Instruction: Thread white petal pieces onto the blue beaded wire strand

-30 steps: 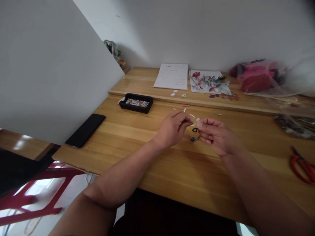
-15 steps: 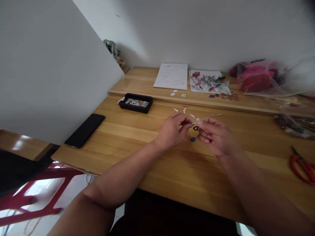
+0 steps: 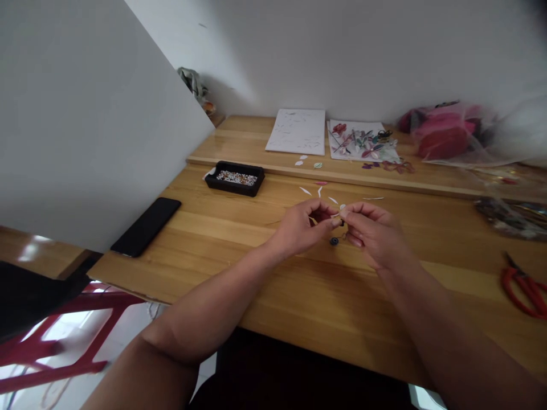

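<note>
My left hand (image 3: pixel 301 228) and my right hand (image 3: pixel 372 233) meet fingertip to fingertip above the wooden table (image 3: pixel 265 273). Both pinch a tiny pale paper piece (image 3: pixel 337 214) between thumb and fingers. A small dark round coil (image 3: pixel 334 241) lies on the table just below the fingertips. Several small white petal-shaped paper bits (image 3: pixel 305 191) are scattered just beyond the hands.
A black tray of small beads (image 3: pixel 235 178) and a black phone (image 3: pixel 146 225) lie to the left. A white sheet (image 3: pixel 296 131) and a sheet with coloured paper flowers (image 3: pixel 362 142) sit on the raised back shelf. Red scissors (image 3: pixel 523 288) and plastic bags (image 3: pixel 453 134) are at right.
My two hands have drawn closer together, fingertips now touching around the small piece. The small black loop seen between them earlier is now hidden.
</note>
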`<state>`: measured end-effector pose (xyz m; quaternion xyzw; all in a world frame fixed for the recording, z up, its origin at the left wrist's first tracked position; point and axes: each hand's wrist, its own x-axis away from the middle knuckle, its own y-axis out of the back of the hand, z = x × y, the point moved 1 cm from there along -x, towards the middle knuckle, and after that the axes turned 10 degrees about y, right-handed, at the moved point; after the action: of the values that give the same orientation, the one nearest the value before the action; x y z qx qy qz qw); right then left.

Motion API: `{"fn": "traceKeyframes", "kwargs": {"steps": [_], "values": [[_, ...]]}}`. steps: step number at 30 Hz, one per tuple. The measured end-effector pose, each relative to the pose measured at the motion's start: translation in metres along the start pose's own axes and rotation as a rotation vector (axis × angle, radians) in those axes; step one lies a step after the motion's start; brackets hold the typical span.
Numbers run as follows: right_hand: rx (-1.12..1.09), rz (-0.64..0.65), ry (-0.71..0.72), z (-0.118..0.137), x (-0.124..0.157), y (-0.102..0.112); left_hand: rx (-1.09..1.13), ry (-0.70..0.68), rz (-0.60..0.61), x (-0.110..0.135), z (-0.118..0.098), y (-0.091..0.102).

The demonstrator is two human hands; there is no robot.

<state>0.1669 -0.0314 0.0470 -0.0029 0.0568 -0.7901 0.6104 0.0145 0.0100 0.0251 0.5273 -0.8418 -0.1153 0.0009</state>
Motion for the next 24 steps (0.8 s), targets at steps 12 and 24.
{"fn": "traceKeyframes", "kwargs": {"steps": [12,24], "values": [[0.020,0.141,-0.047,0.001,0.000,0.003,0.085,0.152,-0.023,0.003,-0.008,0.004],[0.096,0.067,0.025,-0.002,-0.003,0.005,0.157,0.098,-0.043,0.001,-0.006,0.003]]}}
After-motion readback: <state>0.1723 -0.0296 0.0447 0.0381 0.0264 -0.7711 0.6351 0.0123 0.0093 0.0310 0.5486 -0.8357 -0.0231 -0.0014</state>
